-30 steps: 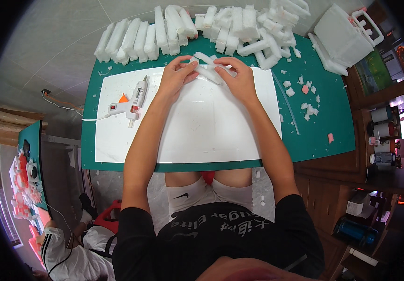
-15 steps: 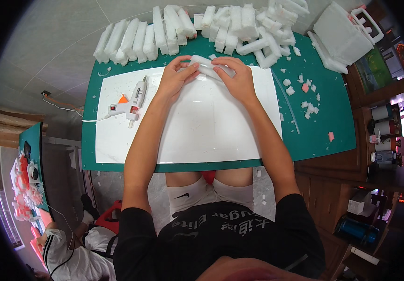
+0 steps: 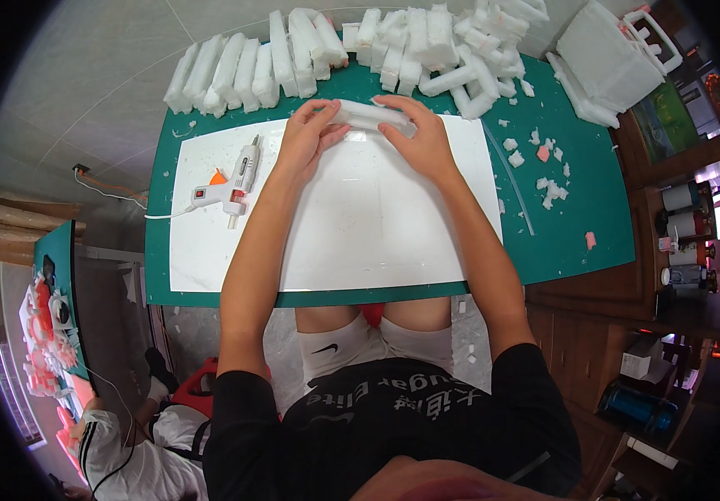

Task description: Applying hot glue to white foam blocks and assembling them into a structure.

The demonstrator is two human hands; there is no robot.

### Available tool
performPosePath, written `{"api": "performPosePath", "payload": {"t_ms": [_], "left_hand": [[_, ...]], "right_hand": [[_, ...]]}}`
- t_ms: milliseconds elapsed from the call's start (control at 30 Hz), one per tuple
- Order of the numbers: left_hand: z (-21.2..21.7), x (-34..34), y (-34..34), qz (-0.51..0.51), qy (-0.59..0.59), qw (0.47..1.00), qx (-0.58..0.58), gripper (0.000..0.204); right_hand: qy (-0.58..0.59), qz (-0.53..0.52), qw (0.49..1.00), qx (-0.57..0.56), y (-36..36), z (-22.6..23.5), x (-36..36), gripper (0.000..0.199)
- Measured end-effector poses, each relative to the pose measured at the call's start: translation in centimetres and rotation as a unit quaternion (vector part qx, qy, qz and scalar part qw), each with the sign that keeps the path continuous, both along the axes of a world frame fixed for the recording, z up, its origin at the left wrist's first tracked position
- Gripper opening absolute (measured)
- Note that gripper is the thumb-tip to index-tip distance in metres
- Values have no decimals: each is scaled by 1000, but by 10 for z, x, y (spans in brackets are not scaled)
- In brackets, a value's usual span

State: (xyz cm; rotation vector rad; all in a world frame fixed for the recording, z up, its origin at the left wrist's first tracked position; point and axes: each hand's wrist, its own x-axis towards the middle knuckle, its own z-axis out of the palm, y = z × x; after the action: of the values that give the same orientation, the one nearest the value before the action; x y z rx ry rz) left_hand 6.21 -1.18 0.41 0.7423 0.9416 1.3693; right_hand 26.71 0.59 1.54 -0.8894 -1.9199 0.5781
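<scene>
A white foam strip (image 3: 361, 114) spans the gap between my hands, over the far edge of the white board (image 3: 368, 217). My left hand (image 3: 312, 134) is closed around its left end, thumb on the near side. My right hand (image 3: 418, 134) grips the other end, thumb below and fingers over the top. A white hot glue gun (image 3: 230, 188) with an orange trigger lies left of my left forearm, its nozzle pointing away from me.
White foam blocks (image 3: 243, 71) line the far edge of the green mat (image 3: 568, 225). Foam scraps (image 3: 552, 194) and a clear glue stick (image 3: 510, 179) lie at right. A large foam box (image 3: 610, 58) stands at far right. Another person (image 3: 134, 451) sits at lower left.
The foam strip has turned slightly and now lies more level between my hands. Both hands have shifted a little to the left; the glue gun stays where it was.
</scene>
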Motion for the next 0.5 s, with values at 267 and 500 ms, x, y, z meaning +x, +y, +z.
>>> {"api": "performPosePath", "payload": {"t_ms": [267,500], "left_hand": [[1,-1,1,23,-26,999,-10,25],[4,-1,-1,13,-24,1000,-7,23]], "right_hand": [[159,74,970,-170,8,-10,2,35],[199,94,923,-315,13,-11,6,35]]}}
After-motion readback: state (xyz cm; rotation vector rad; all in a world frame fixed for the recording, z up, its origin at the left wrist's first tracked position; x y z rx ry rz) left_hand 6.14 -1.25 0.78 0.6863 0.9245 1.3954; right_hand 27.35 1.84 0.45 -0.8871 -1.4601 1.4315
